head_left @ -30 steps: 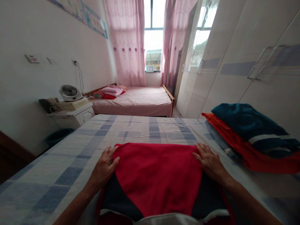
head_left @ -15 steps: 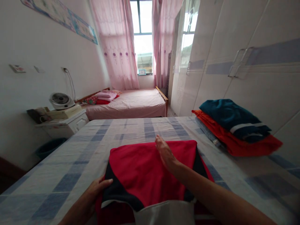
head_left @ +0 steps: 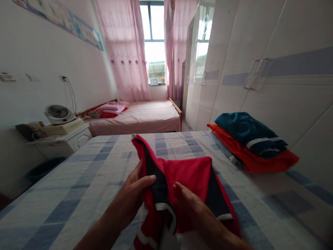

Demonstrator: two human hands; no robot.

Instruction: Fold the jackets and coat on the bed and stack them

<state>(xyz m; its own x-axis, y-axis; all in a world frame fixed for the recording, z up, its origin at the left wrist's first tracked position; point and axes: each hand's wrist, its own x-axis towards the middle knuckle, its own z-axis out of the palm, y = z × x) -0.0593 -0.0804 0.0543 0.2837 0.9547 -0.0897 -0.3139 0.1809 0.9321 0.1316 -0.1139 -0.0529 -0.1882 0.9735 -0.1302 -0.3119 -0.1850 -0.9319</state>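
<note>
A red and black top (head_left: 189, 170) with white trim lies on the bed in front of me, its left side raised and folding inward. My left hand (head_left: 136, 184) grips that raised side, thumb over the black panel and fingers behind it. My right hand (head_left: 191, 205) is held edgewise on the middle of the top, fingers stretched out and holding nothing. The lower part of the top runs out of view at the bottom, partly hidden by my right forearm.
Folded clothes, a teal garment (head_left: 249, 132) over an orange one (head_left: 273, 163), are stacked at the right on the checked bedsheet (head_left: 85, 187). White wardrobes (head_left: 234, 52) line the right. A fan (head_left: 59, 114) stands at left, and a pink-covered bed (head_left: 148, 114) lies beyond.
My left hand has lifted the top's left side and brought it up and rightward. My right hand has drawn back toward me from the far edge to the middle of the top.
</note>
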